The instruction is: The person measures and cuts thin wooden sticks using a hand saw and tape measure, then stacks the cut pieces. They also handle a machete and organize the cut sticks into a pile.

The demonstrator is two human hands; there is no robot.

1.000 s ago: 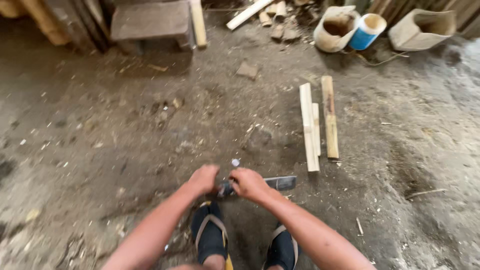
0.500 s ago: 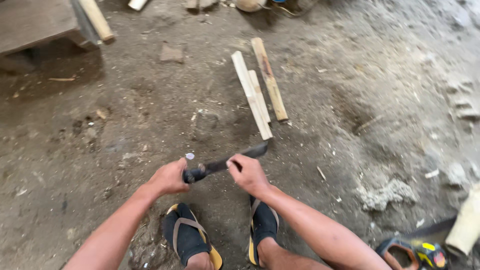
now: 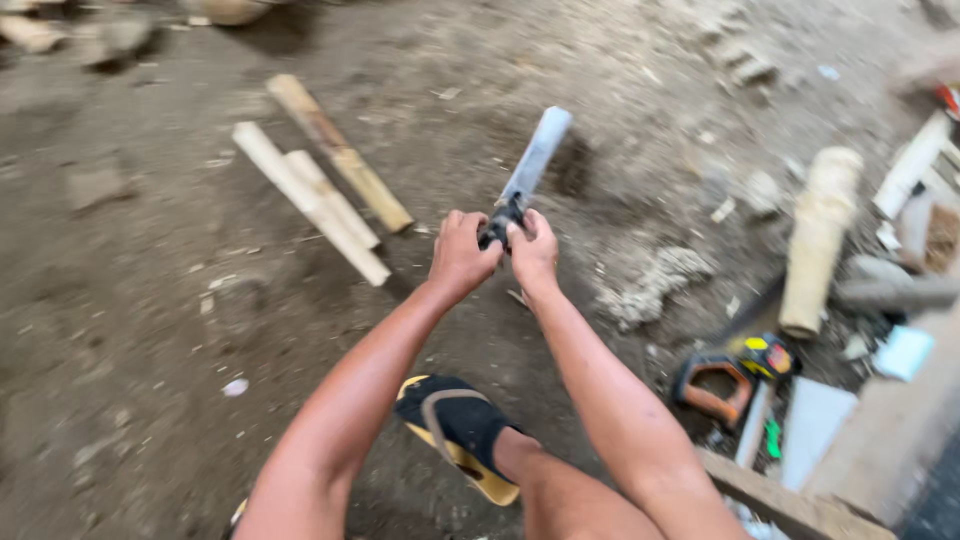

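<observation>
Both my hands grip the dark handle of a long knife (image 3: pixel 532 162), its broad grey blade pointing up and away over the dirt floor. My left hand (image 3: pixel 460 255) is closed on the handle from the left and my right hand (image 3: pixel 533 250) from the right, knuckles touching. Three split bamboo pieces (image 3: pixel 322 190) lie on the ground to the left of the blade. My sandalled foot (image 3: pixel 455 425) shows below between my forearms.
A thick bamboo section (image 3: pixel 818 238) lies at the right. A handsaw with an orange handle (image 3: pixel 718 392) and a yellow-black tool (image 3: pixel 765 356) rest beside planks (image 3: pixel 790 500) at the lower right. Pale debris (image 3: pixel 650 285) sits on the dirt floor.
The view has swung right. The knife went from lying level in front of me to pointing up and away, with both hands now together on its handle.
</observation>
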